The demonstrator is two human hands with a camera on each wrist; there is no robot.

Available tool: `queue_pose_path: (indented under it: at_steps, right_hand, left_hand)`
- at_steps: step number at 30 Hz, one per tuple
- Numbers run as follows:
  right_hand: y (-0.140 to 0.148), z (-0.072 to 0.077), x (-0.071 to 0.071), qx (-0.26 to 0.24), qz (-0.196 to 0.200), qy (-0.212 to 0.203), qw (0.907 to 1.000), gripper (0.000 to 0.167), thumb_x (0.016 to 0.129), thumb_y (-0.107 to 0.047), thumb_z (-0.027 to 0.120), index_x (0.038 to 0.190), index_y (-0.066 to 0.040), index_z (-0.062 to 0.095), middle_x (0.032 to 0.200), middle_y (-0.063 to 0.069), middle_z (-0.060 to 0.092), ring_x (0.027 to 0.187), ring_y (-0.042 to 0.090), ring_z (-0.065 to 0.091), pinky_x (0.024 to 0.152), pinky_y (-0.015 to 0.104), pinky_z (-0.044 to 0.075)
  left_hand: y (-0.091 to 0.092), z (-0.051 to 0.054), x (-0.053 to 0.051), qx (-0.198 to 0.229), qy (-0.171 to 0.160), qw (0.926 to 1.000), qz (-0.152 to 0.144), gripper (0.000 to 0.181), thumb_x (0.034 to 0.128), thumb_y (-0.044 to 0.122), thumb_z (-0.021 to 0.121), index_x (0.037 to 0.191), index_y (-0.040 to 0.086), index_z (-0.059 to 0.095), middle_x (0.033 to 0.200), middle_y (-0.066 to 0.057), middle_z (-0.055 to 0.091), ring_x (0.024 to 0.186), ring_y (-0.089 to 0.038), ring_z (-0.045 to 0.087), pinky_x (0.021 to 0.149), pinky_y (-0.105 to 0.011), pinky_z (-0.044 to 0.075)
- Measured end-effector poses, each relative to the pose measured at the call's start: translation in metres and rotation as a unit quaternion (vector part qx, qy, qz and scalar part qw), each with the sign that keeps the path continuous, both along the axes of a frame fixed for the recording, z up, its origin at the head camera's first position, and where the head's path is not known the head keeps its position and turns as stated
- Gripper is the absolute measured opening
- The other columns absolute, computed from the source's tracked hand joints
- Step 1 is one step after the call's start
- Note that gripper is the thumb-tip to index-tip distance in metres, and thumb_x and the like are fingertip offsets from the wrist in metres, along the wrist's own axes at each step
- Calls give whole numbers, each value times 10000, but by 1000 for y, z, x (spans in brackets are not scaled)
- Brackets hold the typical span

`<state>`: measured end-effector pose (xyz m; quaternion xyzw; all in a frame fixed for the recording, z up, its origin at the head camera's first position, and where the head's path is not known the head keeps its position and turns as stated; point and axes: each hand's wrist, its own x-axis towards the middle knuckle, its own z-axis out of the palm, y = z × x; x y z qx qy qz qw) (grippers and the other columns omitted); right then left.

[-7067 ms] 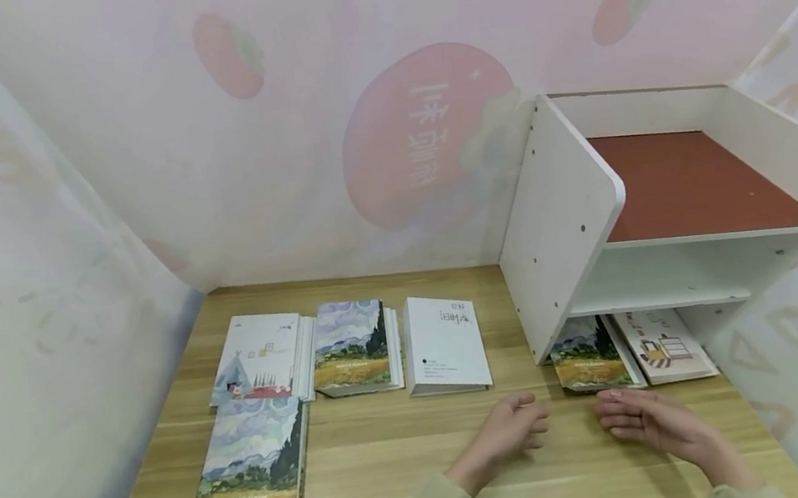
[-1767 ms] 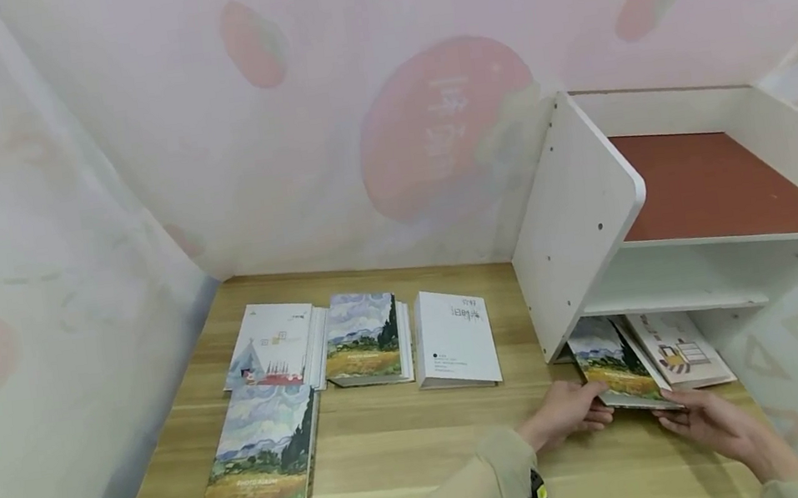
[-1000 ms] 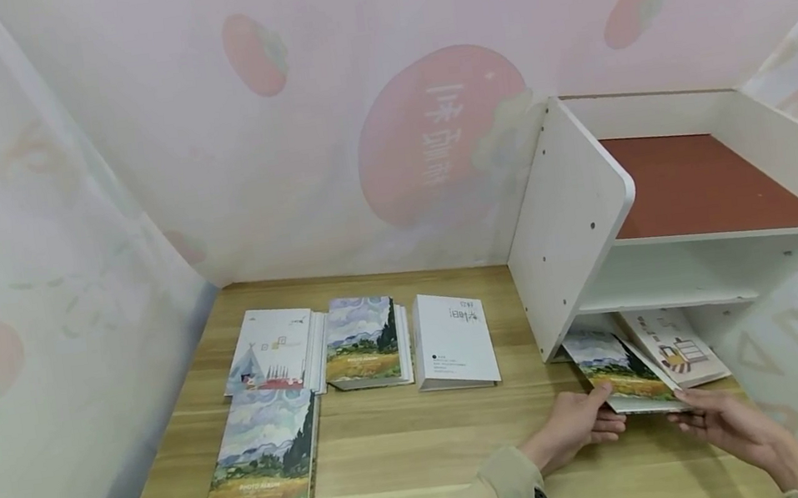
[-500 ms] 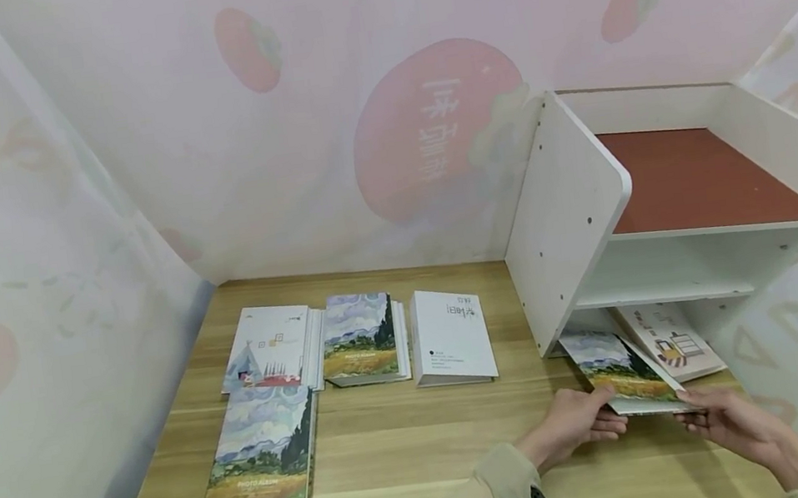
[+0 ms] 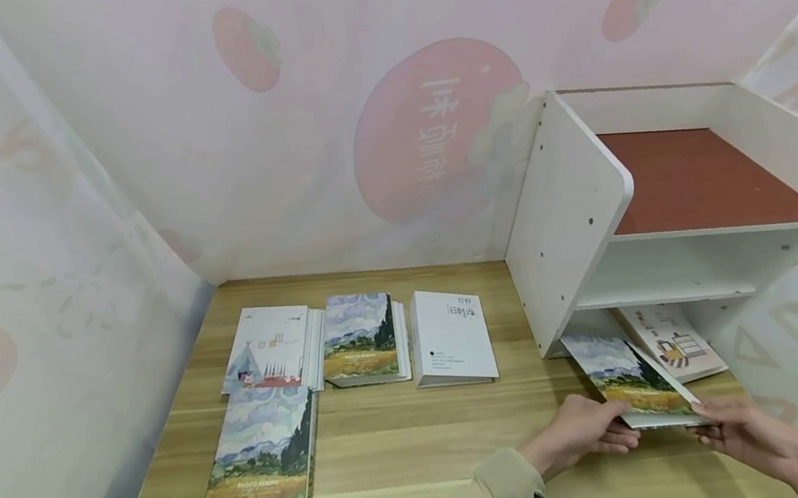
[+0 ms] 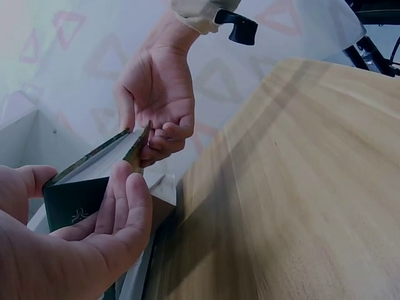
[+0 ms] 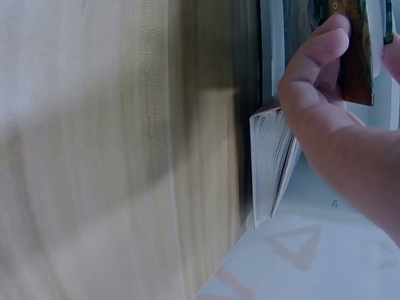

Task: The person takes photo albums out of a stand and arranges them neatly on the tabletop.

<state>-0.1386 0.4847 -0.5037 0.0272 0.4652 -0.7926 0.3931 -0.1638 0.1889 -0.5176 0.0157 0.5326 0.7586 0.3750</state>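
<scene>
A photo album with a painted landscape cover [image 5: 632,382] is tilted at the mouth of the shelf's lower compartment, its near end raised. My left hand [image 5: 585,429] grips its near left corner, thumb on the cover and fingers beneath. At the near right corner, my right hand [image 5: 756,433] pinches the album. The left wrist view shows the album's dark green spine [image 6: 75,203] between both hands. Beside it in the compartment lies a white album with a drawn room [image 5: 672,343], also visible by its page edges [image 7: 272,165] in the right wrist view.
The white shelf unit [image 5: 565,219] with a red-brown upper board [image 5: 708,179] stands at the right of the wooden table [image 5: 411,458]. Left of it lie a white album [image 5: 451,334], a landscape album [image 5: 358,338], a tent-pattern album [image 5: 268,346] and another landscape album [image 5: 259,452] nearer the front.
Both hands have come from beside the shelf to hold the landscape album. Its near end has been drawn out toward the front right and raised. The albums at the left have stayed put.
</scene>
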Motion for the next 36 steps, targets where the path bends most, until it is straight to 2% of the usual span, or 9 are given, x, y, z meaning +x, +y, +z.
queue_pose_path:
  at_steps: [3, 8, 13, 17, 22, 27, 31, 34, 36]
  right_hand:
    - [2, -2, 6, -28, -29, -24, 10000, 426, 1093, -79, 239, 1169, -53, 657, 1151, 64, 625, 1062, 173, 582, 1004, 330, 456]
    - [6, -4, 15, -47, -167, -122, 9998, 410, 1095, -87, 239, 1170, -43, 640, 1162, 61, 611, 1068, 167, 573, 1023, 335, 442]
    - [4, -10, 22, -82, -223, -48, 9997, 426, 1096, -76, 226, 1218, -70, 634, 1201, 41, 602, 1090, 164, 567, 1032, 360, 435]
    - [3, -19, 25, -250, -255, 97, 9993, 453, 1091, -50, 197, 1253, -137, 611, 1268, 25, 574, 1141, 164, 543, 1034, 371, 428]
    - [-1, -29, 27, 134, -307, 484, 9983, 432, 1086, -34, 234, 1237, -213, 597, 1277, -2, 554, 1102, 152, 540, 997, 374, 450]
    - [-5, -33, 30, 526, -471, 851, 9939, 417, 1080, -26, 273, 1227, -254, 589, 1249, -19, 556, 1022, 134, 550, 938, 352, 487]
    - [-10, -37, 32, 464, -751, 1185, 9890, 431, 1068, 3, 294, 1219, -254, 606, 1240, -30, 574, 1011, 129, 572, 916, 332, 508]
    - [-15, -42, 34, 177, -936, 1471, 9845, 469, 1052, 50, 295, 1230, -239, 619, 1242, -17, 581, 1005, 142, 586, 903, 325, 521]
    - [-18, -45, 36, -16, -953, 1589, 9827, 485, 1045, 72, 293, 1252, -225, 616, 1244, -6, 576, 994, 150, 586, 894, 318, 524]
  left_hand:
    - [1, 2, 4, -146, 15, 9999, -40, 260, 923, 231, 690, 836, -7, 748, 798, -185, 713, 767, -264, 722, 720, -337, 601]
    - [4, 1, 12, -159, 113, 9998, -41, 231, 911, 190, 695, 817, -15, 747, 771, -179, 709, 710, -229, 716, 686, -314, 603]
    - [4, -8, 19, -90, 85, 9999, -101, 202, 897, 154, 702, 827, -30, 746, 779, -184, 709, 702, -215, 711, 697, -314, 602]
    - [3, -17, 25, -153, 134, 9997, -156, 200, 898, 141, 699, 837, -43, 747, 777, -175, 712, 694, -195, 709, 726, -336, 600]
    - [-1, -25, 28, -389, 460, 9981, -161, 226, 890, 129, 692, 796, -70, 743, 751, -176, 709, 753, -287, 720, 748, -398, 597]
    - [-5, -23, 30, -626, 897, 9939, -148, 220, 899, 132, 702, 772, -45, 737, 712, -145, 707, 758, -323, 717, 723, -419, 600]
    - [-9, -18, 31, -1010, 1352, 9855, -153, 221, 898, 158, 722, 744, 0, 730, 663, -87, 701, 691, -256, 717, 599, -281, 579]
    - [-13, -15, 31, -1342, 1597, 9778, -180, 240, 891, 169, 727, 702, 21, 719, 629, -42, 691, 634, -187, 697, 483, -181, 452]
    - [-16, -14, 32, -1470, 1735, 9736, -182, 242, 882, 162, 727, 681, 30, 711, 615, -21, 685, 598, -150, 672, 450, -164, 382]
